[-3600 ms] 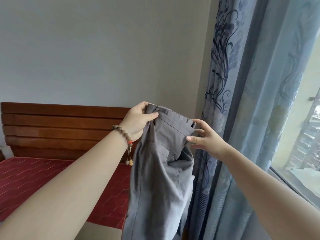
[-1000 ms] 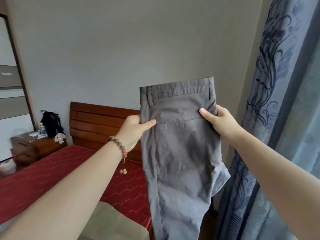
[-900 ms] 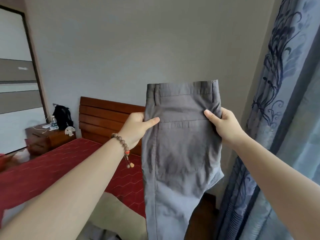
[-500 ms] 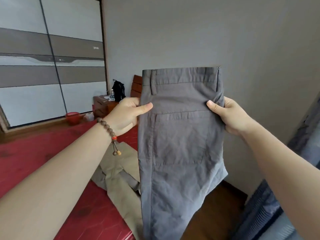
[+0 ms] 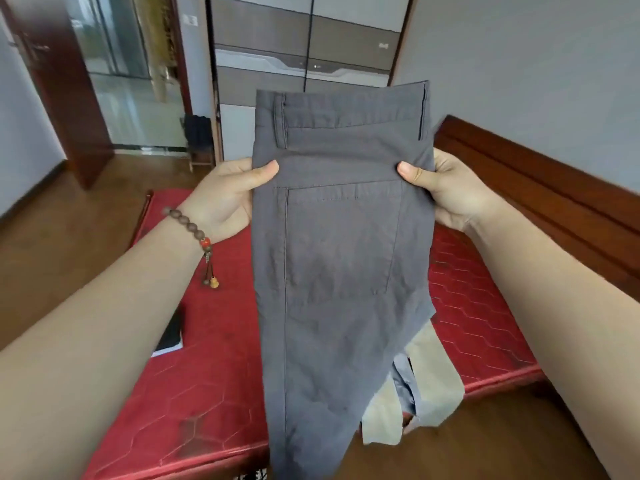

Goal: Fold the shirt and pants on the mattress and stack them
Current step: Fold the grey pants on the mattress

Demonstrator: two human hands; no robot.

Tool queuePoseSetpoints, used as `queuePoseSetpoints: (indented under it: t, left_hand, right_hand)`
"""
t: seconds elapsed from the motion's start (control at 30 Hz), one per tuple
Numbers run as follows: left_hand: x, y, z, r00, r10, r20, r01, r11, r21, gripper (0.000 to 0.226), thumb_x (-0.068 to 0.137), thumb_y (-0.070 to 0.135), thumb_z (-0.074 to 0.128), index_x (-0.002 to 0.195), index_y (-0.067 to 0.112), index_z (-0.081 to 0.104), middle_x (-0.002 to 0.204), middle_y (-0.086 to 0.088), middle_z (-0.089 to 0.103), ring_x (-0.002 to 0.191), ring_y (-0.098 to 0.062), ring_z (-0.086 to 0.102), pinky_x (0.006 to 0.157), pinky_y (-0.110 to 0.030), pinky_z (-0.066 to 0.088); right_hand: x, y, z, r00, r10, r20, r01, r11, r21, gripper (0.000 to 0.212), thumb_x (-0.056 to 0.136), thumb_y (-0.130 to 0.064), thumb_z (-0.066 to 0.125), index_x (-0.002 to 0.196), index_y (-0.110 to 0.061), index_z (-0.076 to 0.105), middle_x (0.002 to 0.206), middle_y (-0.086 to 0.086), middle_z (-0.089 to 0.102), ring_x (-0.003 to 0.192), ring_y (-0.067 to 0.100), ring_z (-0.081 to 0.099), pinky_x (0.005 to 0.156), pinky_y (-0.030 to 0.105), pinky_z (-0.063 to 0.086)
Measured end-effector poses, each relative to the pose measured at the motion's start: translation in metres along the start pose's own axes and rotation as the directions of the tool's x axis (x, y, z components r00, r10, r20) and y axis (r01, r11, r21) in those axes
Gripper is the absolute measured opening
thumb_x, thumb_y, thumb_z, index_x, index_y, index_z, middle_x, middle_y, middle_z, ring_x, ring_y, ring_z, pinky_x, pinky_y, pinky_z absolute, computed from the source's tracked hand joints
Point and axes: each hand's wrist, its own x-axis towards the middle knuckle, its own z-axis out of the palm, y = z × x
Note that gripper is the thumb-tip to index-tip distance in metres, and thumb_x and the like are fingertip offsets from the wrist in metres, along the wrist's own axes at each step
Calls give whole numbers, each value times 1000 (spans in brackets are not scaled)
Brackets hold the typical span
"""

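Grey pants (image 5: 339, 258), folded in half lengthwise with a back pocket facing me, hang in the air over the red mattress (image 5: 194, 403). My left hand (image 5: 230, 199), with a bead bracelet on its wrist, pinches the left edge just below the waistband. My right hand (image 5: 446, 188) pinches the right edge at the same height. The legs hang down out of view at the bottom. A beige shirt (image 5: 426, 389) lies on the mattress behind the pants and droops over the mattress edge; most of it is hidden.
A wooden headboard (image 5: 540, 188) runs along the right side of the bed. A dark flat object (image 5: 171, 336) lies on the mattress under my left forearm. A sliding-door wardrobe (image 5: 301, 43), a dark door (image 5: 65, 98) and wood floor (image 5: 69, 223) lie beyond.
My view has swung left from the curtain and wall to the bed and wardrobe. Both hands have kept their grip on the pants, which now hang over the mattress with the beige shirt behind them.
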Motion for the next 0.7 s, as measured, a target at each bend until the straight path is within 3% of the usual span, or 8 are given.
queuePoseSetpoints:
  t: [0.2,0.33,0.5,0.6,0.7]
  left_hand:
    - [55,-29,-108,972,-66,-224,78,996,43,24,91,11,57,112,1,64,114,-11,69,108,-25,65,88,-39,55]
    - [123,-71,-194,930,-137,-340,163,985,48,22,91,9,60,109,-1,66,113,-13,69,108,-27,65,91,-41,53]
    - [231,-143,-309,882,-238,-407,286,956,61,18,91,12,62,106,4,69,112,-11,70,108,-26,65,81,-36,56]
    - [300,-198,-369,827,-185,-531,343,914,216,24,94,14,60,115,4,66,113,-10,69,111,-27,63,87,-34,55]
    - [334,-255,-413,788,-70,-611,472,707,527,44,96,24,56,136,7,50,139,-9,52,131,-23,47,107,-29,37]
  right_hand:
    - [126,81,38,994,105,26,-106,994,9,39,94,-1,51,132,-1,49,126,14,61,112,25,61,93,36,53]
    - [228,153,52,983,184,8,-184,983,1,32,94,-2,53,126,-3,56,110,4,70,103,21,66,88,35,56]
    - [365,257,56,961,277,-22,-278,957,-77,31,94,-9,58,124,-5,60,116,6,69,102,19,68,80,29,57]
    - [443,326,53,962,236,-136,-268,912,-311,35,96,-14,57,130,-5,55,121,6,64,103,15,65,96,36,52]
    - [480,393,40,943,235,-234,-332,643,-691,53,96,-31,55,144,-17,37,138,9,52,122,27,52,103,38,42]
